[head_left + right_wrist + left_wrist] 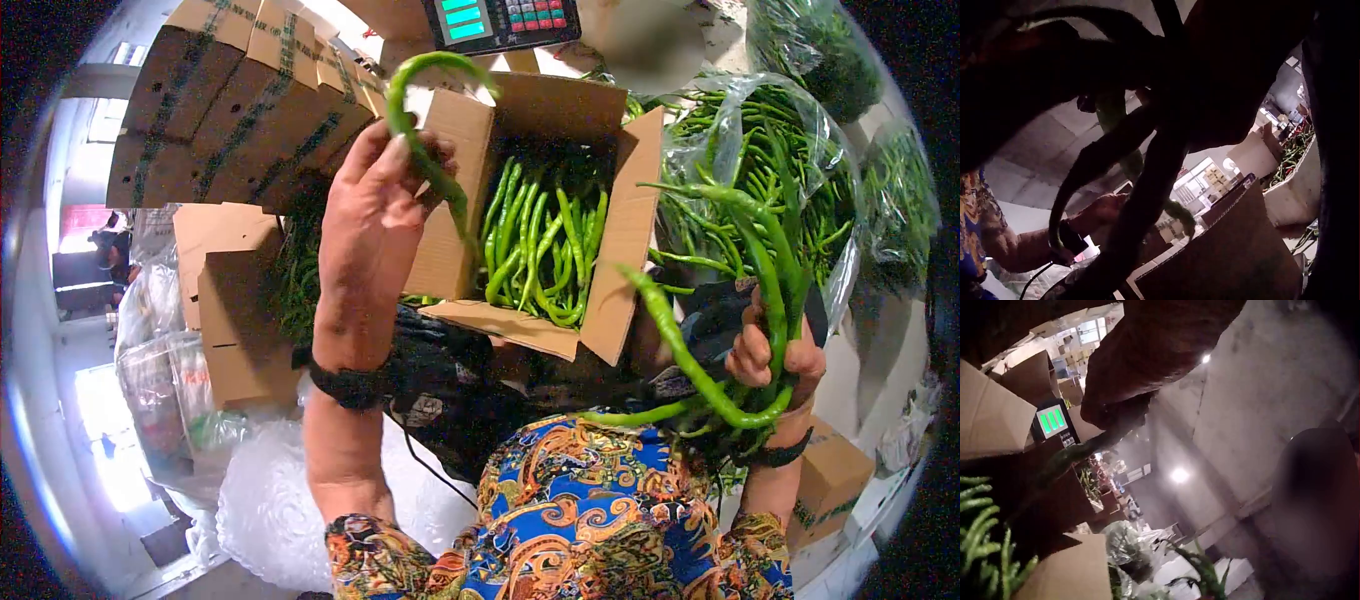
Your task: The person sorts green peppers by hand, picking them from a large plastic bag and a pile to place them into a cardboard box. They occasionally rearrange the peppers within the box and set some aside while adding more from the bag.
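My left hand (385,185) is raised left of the open cardboard box (625,235), pinching one curved green chili pepper (402,90) between thumb and fingers. The pepper's lower end hangs down beside the box's left flap. In the right part of the head view, my right hand (765,350) grips a bunch of long green chili peppers (765,255); some stick up and others curl down below the fist. Inside the box, green chili peppers (545,240) lie mostly lengthwise. The right wrist view shows the held bunch (1129,156) as dark shapes close to the camera.
A clear plastic bag (850,190) full of green peppers lies right of the box. Behind it stands a digital scale (505,22) with a lit green display. Taped cartons (230,100) are stacked at the left, above white plastic wrapping (270,500).
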### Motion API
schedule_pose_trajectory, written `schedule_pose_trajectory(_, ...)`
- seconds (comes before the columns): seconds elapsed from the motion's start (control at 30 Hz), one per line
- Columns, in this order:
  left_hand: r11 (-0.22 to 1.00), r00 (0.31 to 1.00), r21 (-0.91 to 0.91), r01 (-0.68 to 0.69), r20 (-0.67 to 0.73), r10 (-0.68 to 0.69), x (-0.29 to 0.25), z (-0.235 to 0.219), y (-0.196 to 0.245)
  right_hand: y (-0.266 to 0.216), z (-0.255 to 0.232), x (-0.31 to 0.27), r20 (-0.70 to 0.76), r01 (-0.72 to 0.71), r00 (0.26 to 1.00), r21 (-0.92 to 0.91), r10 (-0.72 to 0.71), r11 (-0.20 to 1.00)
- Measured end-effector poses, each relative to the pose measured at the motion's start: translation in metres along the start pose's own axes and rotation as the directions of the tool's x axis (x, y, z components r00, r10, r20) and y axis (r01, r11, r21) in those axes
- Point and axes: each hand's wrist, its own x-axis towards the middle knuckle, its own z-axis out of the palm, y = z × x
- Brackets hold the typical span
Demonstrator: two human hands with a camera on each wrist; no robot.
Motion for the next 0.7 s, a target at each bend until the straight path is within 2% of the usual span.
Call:
schedule_pose_trajectory(0.03,0.985,0.998,0.167,0.039,0.031,-0.045,0.002,0.006,0.003,0.000,0.008,0.002,-0.019,0.004,1.000,-0.047,-0.004,0.999)
schedule_pose_trajectory(0.07,0.984,0.998,0.170,0.046,0.024,-0.051,0.001,0.013,0.006,0.000,0.008,0.005,-0.021,-0.004,1.000,-0.041,0.003,0.999)
schedule_pose_trajectory(0.13,0.872,0.959,0.487,-0.046,0.266,-0.098,-0.002,0.028,0.011,-0.001,0.005,0.011,-0.110,-0.083,0.991,-0.094,0.072,0.992)
schedule_pose_trajectory(0.17,0.814,0.924,0.581,-0.033,0.328,-0.197,-0.004,0.032,0.018,0.003,0.007,0.013,-0.130,-0.047,0.991,-0.087,0.035,0.995)
schedule_pose_trajectory(0.2,0.740,0.904,0.665,-0.105,0.373,-0.207,-0.005,0.035,0.015,0.005,0.011,0.014,-0.133,-0.057,0.990,-0.080,0.046,0.995)
schedule_pose_trajectory(0.27,0.409,0.742,0.784,-0.467,0.599,-0.301,0.003,0.024,0.010,0.006,0.018,0.014,-0.206,-0.022,0.978,-0.029,0.015,0.999)
schedule_pose_trajectory(0.3,0.323,0.648,0.696,-0.641,0.716,-0.258,0.004,0.023,0.000,0.006,0.015,0.016,-0.171,-0.040,0.985,-0.009,0.037,0.999)
schedule_pose_trajectory(0.33,0.244,0.626,0.733,-0.635,0.674,-0.393,0.003,0.019,-0.003,0.005,0.014,0.017,-0.177,-0.041,0.983,-0.006,0.039,0.999)
schedule_pose_trajectory(0.4,0.106,0.627,0.737,-0.668,0.633,-0.454,-0.009,0.011,-0.011,0.003,0.013,0.017,-0.130,-0.059,0.990,-0.018,0.056,0.998)
schedule_pose_trajectory(0.43,0.108,0.626,0.738,-0.667,0.632,-0.457,-0.009,0.004,-0.017,0.004,0.013,0.017,-0.132,-0.061,0.990,-0.016,0.058,0.998)
schedule_pose_trajectory(0.5,-0.015,0.543,0.664,-0.748,0.598,-0.590,-0.008,-0.007,-0.027,0.005,0.016,0.017,-0.179,-0.047,0.983,-0.013,0.044,0.999)
schedule_pose_trajectory(0.53,-0.013,0.544,0.666,-0.746,0.596,-0.591,-0.008,-0.009,-0.028,0.006,0.015,0.018,-0.180,-0.050,0.983,-0.012,0.047,0.999)
schedule_pose_trajectory(0.6,-0.069,0.496,0.689,-0.721,0.445,-0.746,-0.007,-0.010,-0.031,0.009,0.013,0.018,-0.157,-0.003,0.988,0.006,0.004,1.000)
schedule_pose_trajectory(0.63,-0.068,0.495,0.689,-0.722,0.445,-0.747,-0.007,-0.010,-0.033,0.009,0.012,0.018,-0.158,-0.003,0.987,0.007,0.004,1.000)
schedule_pose_trajectory(0.7,-0.038,0.432,0.682,-0.731,0.419,-0.799,-0.007,-0.011,-0.035,0.006,0.013,0.018,-0.170,-0.016,0.985,0.011,0.018,1.000)
